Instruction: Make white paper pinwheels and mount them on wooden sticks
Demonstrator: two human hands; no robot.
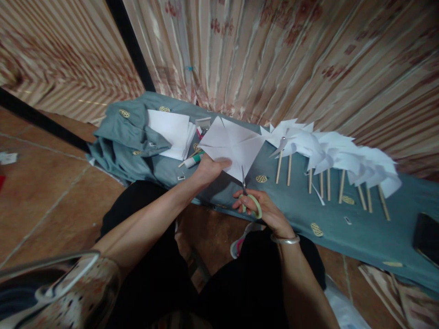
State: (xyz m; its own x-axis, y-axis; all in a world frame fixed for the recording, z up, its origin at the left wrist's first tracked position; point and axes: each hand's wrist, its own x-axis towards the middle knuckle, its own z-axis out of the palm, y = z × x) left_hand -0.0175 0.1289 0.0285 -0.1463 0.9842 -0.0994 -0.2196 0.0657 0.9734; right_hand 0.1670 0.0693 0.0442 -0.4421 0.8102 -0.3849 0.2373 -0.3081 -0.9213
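Between thumb and fingers, my left hand [213, 168] holds a square sheet of white paper [236, 144] by its lower left side. Creases run across the sheet, and slits show at some corners. My right hand [262, 205] grips a pair of scissors [254, 206] with pale green handles, fingers through the loops. Their blades point away from me and meet the paper's near corner. To the right, several white paper pinwheels [322, 146] on wooden sticks lie overlapping in a row.
A stack of white paper [169, 130] lies on the left, partly under a fold of the grey-green cloth [219, 194]. A white and green tube [192, 160] and a small open box [203, 123] sit beside it. A dark phone-like object [427, 240] rests far right. Pleated curtains [233, 59] hang behind.
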